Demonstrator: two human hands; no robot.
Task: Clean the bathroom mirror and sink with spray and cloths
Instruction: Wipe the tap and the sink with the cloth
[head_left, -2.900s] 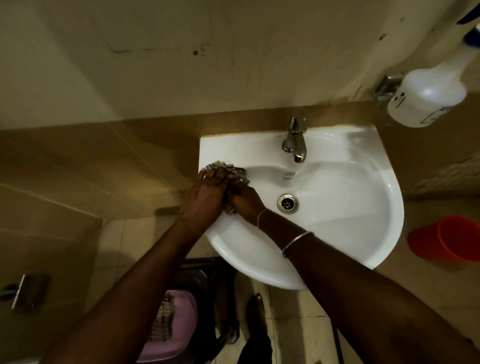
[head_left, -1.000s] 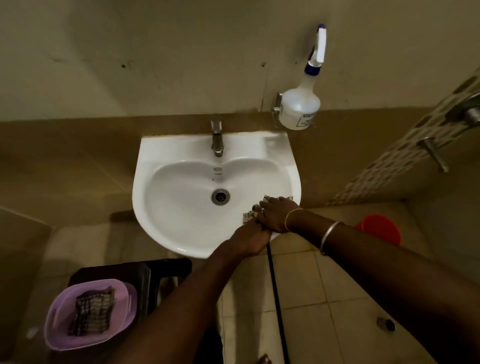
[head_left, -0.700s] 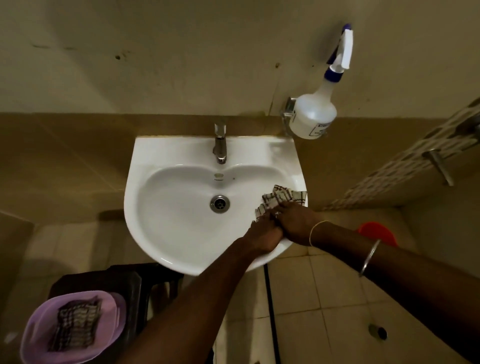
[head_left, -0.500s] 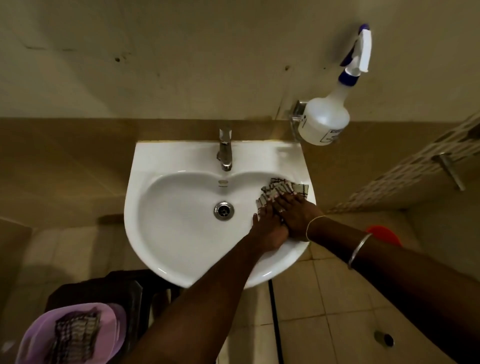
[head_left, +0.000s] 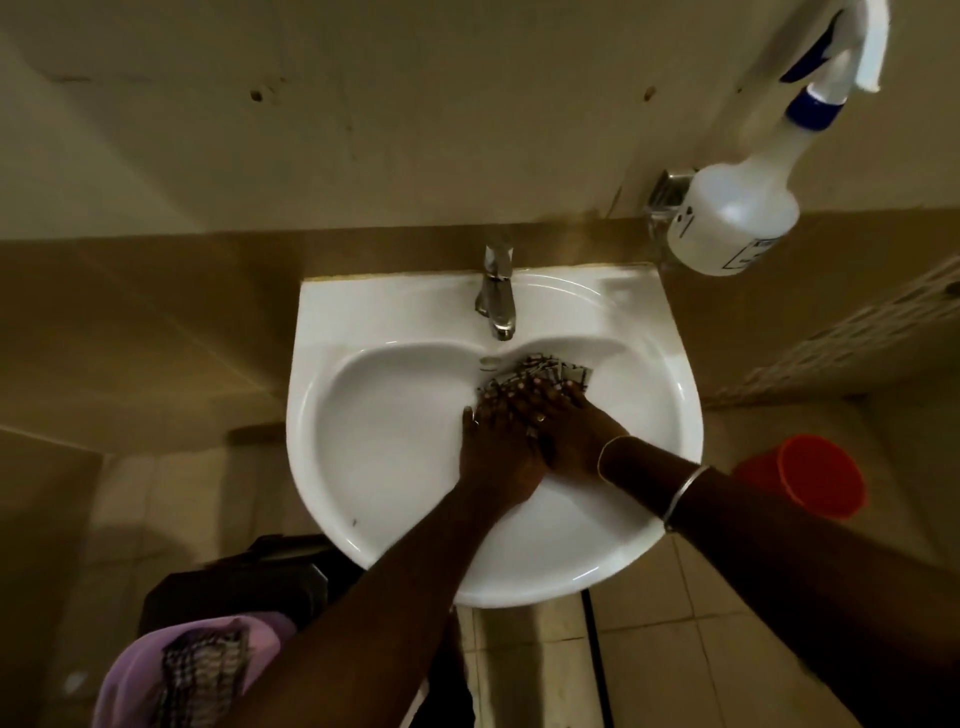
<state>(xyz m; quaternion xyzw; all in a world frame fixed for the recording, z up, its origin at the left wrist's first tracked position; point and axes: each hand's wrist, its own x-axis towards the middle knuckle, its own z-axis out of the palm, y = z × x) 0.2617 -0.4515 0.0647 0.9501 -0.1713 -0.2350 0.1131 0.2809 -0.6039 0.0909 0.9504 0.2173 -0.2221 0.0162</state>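
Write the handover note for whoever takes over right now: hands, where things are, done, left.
Left hand: fingers flat, pressing the checked cloth in the sink bowl, just below the tap.
Right hand: flat beside it, pressing the same cloth.
Spray bottle: at the wall, right of the sink. Second cloth lies in the pink basin, lower left.
Done: sink wiping under way; extent cannot be told.
Left: finish bowl and rim; mirror is out of view.
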